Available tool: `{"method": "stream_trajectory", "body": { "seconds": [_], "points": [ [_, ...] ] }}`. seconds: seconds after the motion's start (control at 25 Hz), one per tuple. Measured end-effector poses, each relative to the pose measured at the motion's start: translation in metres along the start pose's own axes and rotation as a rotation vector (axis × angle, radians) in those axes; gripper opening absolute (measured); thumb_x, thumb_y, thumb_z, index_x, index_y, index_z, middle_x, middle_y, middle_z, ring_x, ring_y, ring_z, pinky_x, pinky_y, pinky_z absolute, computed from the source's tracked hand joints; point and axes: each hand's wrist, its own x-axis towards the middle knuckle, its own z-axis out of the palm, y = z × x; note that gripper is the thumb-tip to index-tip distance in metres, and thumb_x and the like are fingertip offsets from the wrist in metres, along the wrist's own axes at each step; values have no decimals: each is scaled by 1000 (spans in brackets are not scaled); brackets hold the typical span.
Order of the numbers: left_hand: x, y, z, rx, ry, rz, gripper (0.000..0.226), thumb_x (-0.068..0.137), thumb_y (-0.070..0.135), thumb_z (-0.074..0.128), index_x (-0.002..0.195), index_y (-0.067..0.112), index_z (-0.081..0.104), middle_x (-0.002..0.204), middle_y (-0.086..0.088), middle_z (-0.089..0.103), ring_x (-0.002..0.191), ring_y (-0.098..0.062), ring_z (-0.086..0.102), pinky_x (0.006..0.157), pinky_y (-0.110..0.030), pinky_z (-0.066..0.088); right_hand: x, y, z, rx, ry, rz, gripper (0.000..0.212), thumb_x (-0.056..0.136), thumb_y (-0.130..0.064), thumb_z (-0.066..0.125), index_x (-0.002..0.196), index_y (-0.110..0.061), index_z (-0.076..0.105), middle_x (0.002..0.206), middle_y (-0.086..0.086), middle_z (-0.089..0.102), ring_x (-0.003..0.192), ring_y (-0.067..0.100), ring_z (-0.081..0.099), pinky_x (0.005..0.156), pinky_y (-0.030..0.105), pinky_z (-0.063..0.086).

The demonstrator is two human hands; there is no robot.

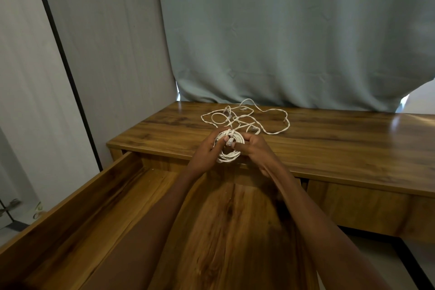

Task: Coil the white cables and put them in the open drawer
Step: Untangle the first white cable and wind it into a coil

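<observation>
A coiled white cable [231,155] hangs between my hands above the front edge of the wooden desk [329,146]. My left hand [208,149] grips the coil's left side. On the right, my right hand [255,147] pinches the coil near a plug end at its top. Behind my hands several loose white cables [249,116] lie tangled on the desk top. The open drawer [77,198] is pulled out below and to the left, its wooden bottom partly hidden by my forearms.
A grey-green curtain [282,30] hangs right behind the desk. Pale wall panels with a black strip [63,63] stand to the left. A closed drawer front [357,205] sits under the desk top on the right.
</observation>
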Motion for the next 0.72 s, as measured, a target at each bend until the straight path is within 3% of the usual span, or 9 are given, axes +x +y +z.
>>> {"method": "stream_trajectory", "body": {
  "seconds": [0.12, 0.24, 0.32, 0.4, 0.52, 0.72],
  "points": [
    [-1, -3, -3, 17, -7, -16, 28, 103, 28, 51, 128, 21, 61, 116, 7, 70, 106, -4, 65, 88, -21, 51, 0, 4, -2, -282, 18, -89, 36, 90, -27, 77, 124, -16, 70, 107, -2, 78, 96, 15, 74, 91, 41, 59],
    [1, -5, -3, 11, 18, -51, 26, 103, 28, 51, 123, 18, 64, 112, 5, 71, 101, -5, 67, 86, -22, 51, -5, 9, 4, -666, 173, -286, 41, 93, -43, 68, 131, -29, 64, 119, -15, 68, 97, 7, 67, 85, 35, 56],
    [4, -4, -1, -9, 29, -88, 25, 102, 26, 51, 120, 16, 67, 108, 4, 73, 98, -5, 68, 83, -21, 50, -7, 13, 6, -923, 259, -525, 43, 98, -45, 55, 139, -31, 58, 130, -11, 62, 108, 10, 62, 82, 32, 53],
    [7, 2, 0, -39, 29, -128, 23, 101, 23, 52, 113, 17, 71, 102, 5, 74, 92, -2, 69, 78, -16, 49, -6, 15, 6, -1106, 320, -712, 44, 102, -43, 44, 136, -23, 63, 129, -5, 64, 111, 14, 63, 76, 31, 54],
    [12, 11, -2, -58, 29, -168, 24, 100, 26, 54, 110, 20, 74, 101, 9, 75, 92, 0, 68, 77, -11, 47, -5, 19, 6, -1021, 341, -720, 40, 105, -37, 43, 130, -17, 67, 125, 0, 66, 107, 15, 64, 77, 29, 53],
    [10, 12, 9, 87, -19, -96, 35, 104, 42, 43, 125, 22, 64, 105, 13, 68, 97, -1, 63, 82, -13, 45, 1, 12, 10, -543, 386, -483, 27, 102, -36, 55, 109, -16, 73, 100, -1, 72, 92, 13, 66, 80, 37, 54]
  ]
}}
